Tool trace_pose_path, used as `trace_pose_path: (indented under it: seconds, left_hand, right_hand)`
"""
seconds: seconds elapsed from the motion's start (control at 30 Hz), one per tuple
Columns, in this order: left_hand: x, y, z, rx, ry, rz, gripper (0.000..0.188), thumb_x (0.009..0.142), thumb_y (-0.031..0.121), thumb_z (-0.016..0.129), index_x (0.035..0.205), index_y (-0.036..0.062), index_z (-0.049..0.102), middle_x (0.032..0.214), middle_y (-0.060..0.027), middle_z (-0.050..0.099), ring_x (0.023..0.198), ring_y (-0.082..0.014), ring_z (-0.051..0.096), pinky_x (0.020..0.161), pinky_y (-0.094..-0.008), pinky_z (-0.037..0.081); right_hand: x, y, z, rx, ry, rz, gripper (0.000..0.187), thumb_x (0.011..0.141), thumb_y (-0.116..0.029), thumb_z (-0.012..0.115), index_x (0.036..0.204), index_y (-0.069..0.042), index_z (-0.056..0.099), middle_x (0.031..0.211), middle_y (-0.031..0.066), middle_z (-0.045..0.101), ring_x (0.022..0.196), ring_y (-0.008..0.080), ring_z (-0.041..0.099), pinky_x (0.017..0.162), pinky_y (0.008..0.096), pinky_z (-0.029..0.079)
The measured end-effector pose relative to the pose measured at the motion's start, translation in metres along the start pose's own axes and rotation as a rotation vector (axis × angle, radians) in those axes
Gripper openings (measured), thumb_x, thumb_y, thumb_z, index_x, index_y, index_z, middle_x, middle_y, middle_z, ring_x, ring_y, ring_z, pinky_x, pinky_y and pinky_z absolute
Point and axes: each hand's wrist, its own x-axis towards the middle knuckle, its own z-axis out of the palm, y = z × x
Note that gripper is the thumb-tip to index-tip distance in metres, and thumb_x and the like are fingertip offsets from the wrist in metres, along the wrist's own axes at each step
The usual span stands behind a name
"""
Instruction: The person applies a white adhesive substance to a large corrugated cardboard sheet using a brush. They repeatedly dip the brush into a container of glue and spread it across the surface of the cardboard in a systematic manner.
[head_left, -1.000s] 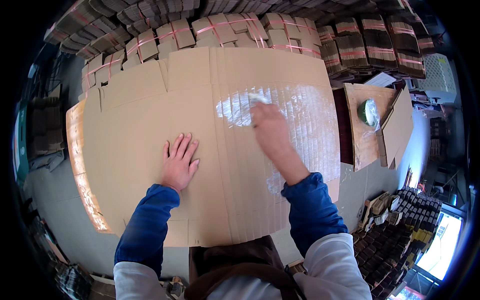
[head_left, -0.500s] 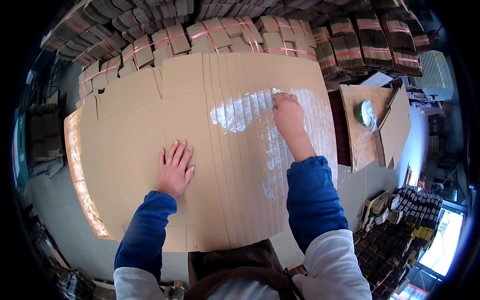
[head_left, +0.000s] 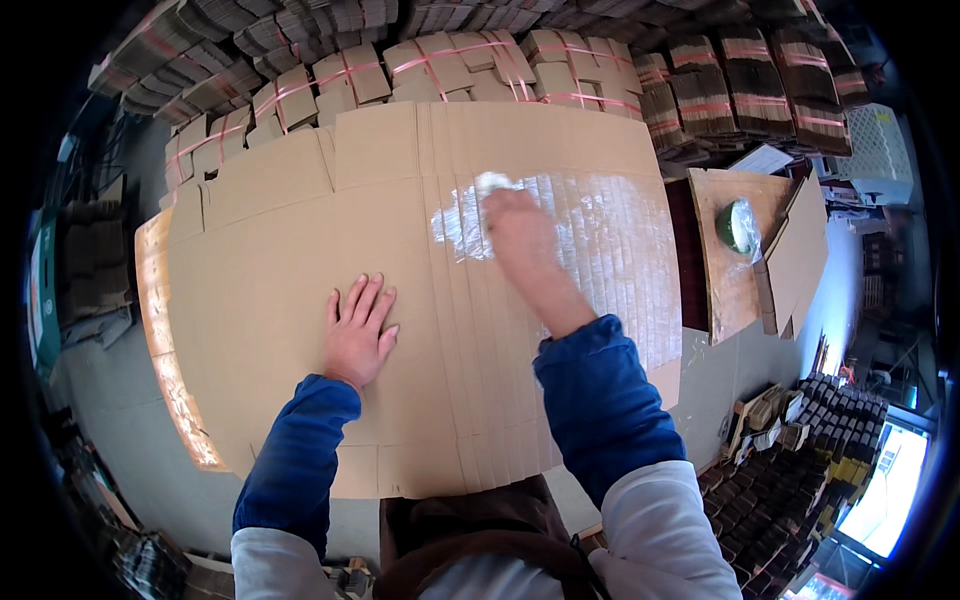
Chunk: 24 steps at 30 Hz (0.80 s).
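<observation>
A large creased cardboard sheet point(head_left: 260, 270) lies flat in front of me, with closely spaced score lines across its right half. Wet white smears point(head_left: 622, 250) coat much of that half. My left hand point(head_left: 360, 330) rests flat on the bare middle of the sheet, fingers spread. Over the far left part of the smears, my right hand point(head_left: 522, 235) is closed around a small white wad point(head_left: 493, 183) pressed to the cardboard. Its fingers are partly hidden, and the wad's material is hard to make out.
Right of the sheet, a wooden board point(head_left: 712, 300) carries a green bowl point(head_left: 735, 228) with clear plastic and a loose cardboard piece point(head_left: 795, 260). Strapped cardboard bundles point(head_left: 455, 65) line the far side. Dark stacks point(head_left: 780, 490) stand at lower right.
My right hand has swept left across the sheet, and the white wad shows at its fingertips. The smears reach wider on the right. My left hand stays flat on the cardboard.
</observation>
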Motion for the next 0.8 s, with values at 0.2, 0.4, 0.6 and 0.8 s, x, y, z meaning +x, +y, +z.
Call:
trace_pose_path:
  seconds: [0.2,0.4,0.6,0.8]
  left_hand:
    - [0.003,0.004,0.003,0.000,0.005,0.000,0.059,0.089,0.027,0.062,0.144,0.0130,0.046,0.158,-0.0077,0.034,0.147,-0.0286,0.026,0.118,-0.0580,0.015]
    - [-0.001,0.001,-0.001,-0.016,0.030,0.015,0.058,0.089,0.027,0.062,0.144,0.0129,0.047,0.158,-0.0078,0.034,0.147,-0.0288,0.027,0.117,-0.0584,0.016]
    - [0.001,0.000,0.003,-0.018,0.031,0.026,0.056,0.092,0.031,0.060,0.145,0.0172,0.046,0.157,-0.0040,0.035,0.147,-0.0256,0.027,0.117,-0.0586,0.018]
    - [0.000,-0.001,0.006,0.004,0.028,0.012,0.057,0.092,0.032,0.060,0.145,0.0169,0.045,0.158,-0.0039,0.034,0.147,-0.0256,0.027,0.117,-0.0587,0.018]
  right_hand:
    - [-0.015,-0.025,0.007,0.032,0.159,-0.192,0.011,0.080,-0.004,0.060,0.089,-0.006,0.065,0.101,0.0107,0.067,0.098,0.0302,0.062,0.080,0.0412,0.055]
    - [-0.006,0.024,-0.011,-0.075,0.013,0.201,0.018,0.079,-0.004,0.062,0.096,-0.008,0.067,0.106,0.0115,0.068,0.096,0.0314,0.064,0.081,0.0407,0.055]
    - [-0.077,0.018,-0.011,0.019,0.098,0.099,0.017,0.080,-0.003,0.060,0.096,-0.006,0.064,0.101,0.0137,0.066,0.094,0.0335,0.062,0.078,0.0440,0.053]
    - [-0.128,-0.041,-0.021,0.152,0.069,-0.052,0.033,0.076,-0.001,0.066,0.107,-0.010,0.067,0.108,0.0111,0.069,0.096,0.0329,0.064,0.079,0.0433,0.055]
